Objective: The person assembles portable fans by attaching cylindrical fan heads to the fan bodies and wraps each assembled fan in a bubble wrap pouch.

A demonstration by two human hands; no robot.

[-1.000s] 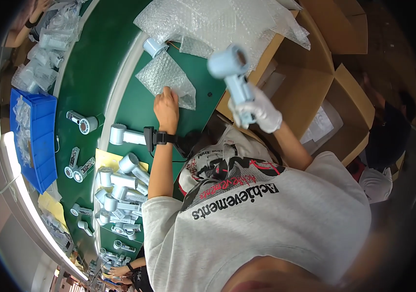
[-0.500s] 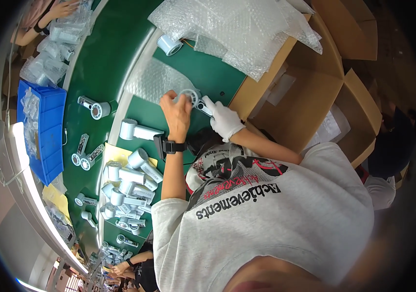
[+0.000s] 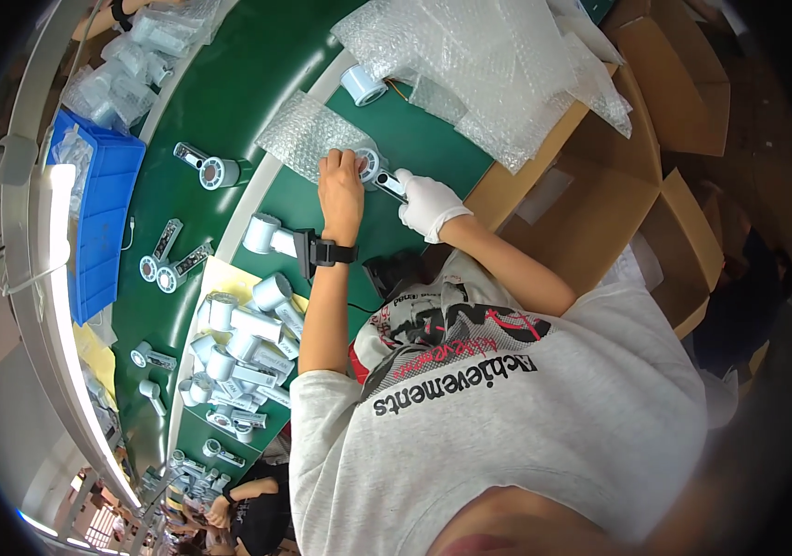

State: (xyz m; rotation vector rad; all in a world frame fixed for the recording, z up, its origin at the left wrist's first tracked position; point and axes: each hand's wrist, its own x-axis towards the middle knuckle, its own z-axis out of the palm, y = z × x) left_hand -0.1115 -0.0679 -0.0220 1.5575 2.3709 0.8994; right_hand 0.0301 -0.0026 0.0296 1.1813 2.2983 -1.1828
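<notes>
A light-blue handheld fan [image 3: 386, 183], with a ring-shaped head and a dark strip along its handle, is between my hands above the green worktop. Its handle is gripped by my right hand [image 3: 429, 208], which wears a white glove. The bare fingers of my left hand [image 3: 341, 193] are bent at the fan's round head; whether they hold the head or the wrap beside it I cannot tell. Partly under the left fingers lies a bubble-wrap sheet [image 3: 308, 134].
Many similar fans [image 3: 238, 347] are heaped at the left, and a few ride the green belt [image 3: 169, 181] beyond. A blue crate [image 3: 108, 222] stands past it. Bubble wrap [image 3: 479, 69] is stacked at the back, beside an open cardboard box [image 3: 590, 190] on the right. Other people work nearby.
The whole view has shifted slightly. My left fingers have turned at the fan's head, and more of its ring shows. The right hand keeps its hold on the handle.
</notes>
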